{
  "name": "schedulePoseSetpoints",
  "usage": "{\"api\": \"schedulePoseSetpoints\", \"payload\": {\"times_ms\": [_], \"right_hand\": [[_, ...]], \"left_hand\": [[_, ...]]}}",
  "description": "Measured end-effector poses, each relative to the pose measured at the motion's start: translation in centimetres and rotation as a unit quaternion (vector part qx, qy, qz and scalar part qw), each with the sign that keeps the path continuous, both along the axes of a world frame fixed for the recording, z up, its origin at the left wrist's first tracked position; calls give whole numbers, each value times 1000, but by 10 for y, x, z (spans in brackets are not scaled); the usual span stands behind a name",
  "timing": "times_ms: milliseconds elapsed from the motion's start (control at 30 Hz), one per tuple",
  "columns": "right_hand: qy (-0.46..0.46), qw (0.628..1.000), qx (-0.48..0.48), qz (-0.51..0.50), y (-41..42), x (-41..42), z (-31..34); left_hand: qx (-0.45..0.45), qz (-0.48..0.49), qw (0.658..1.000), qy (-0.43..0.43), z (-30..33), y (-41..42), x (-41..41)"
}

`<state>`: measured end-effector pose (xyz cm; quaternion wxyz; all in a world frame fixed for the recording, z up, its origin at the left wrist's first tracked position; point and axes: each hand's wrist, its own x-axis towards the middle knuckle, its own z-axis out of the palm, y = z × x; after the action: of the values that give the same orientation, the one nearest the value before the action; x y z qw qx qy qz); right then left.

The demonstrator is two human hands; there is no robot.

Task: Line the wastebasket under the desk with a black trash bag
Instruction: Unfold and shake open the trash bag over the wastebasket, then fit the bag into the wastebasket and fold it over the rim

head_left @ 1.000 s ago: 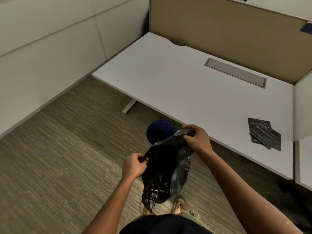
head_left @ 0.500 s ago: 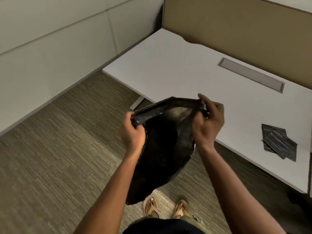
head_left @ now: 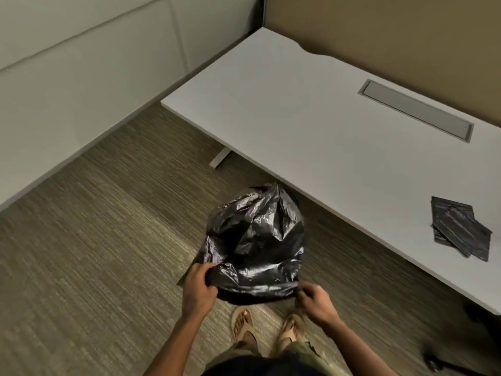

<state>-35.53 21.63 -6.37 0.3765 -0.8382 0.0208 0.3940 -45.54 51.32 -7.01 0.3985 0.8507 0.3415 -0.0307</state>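
Note:
A black trash bag billows out, puffed with air, in front of me above the carpet by the desk's front edge. My left hand grips the bag's near edge on the left. My right hand pinches the same edge on the right. The bag's closed end points up and away from me. The blue wastebasket is hidden behind the bag; only a dark sliver shows at the bag's upper right.
A white desk runs from centre to right, with a grey cable tray lid and folded black bags near its right front. A desk foot rests on the carpet. My sandalled feet are below the bag.
The bag was held up open-mouthed at chest height; both hands have swung down and toward me, and the bag has filled with air and flipped forward over the wastebasket.

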Motion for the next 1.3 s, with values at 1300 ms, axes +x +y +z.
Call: {"api": "schedulePoseSetpoints", "payload": {"times_ms": [1300], "right_hand": [[5, 897, 352, -267, 54, 221, -104]], "left_hand": [[-369, 187, 864, -289, -115, 35, 254]]}}
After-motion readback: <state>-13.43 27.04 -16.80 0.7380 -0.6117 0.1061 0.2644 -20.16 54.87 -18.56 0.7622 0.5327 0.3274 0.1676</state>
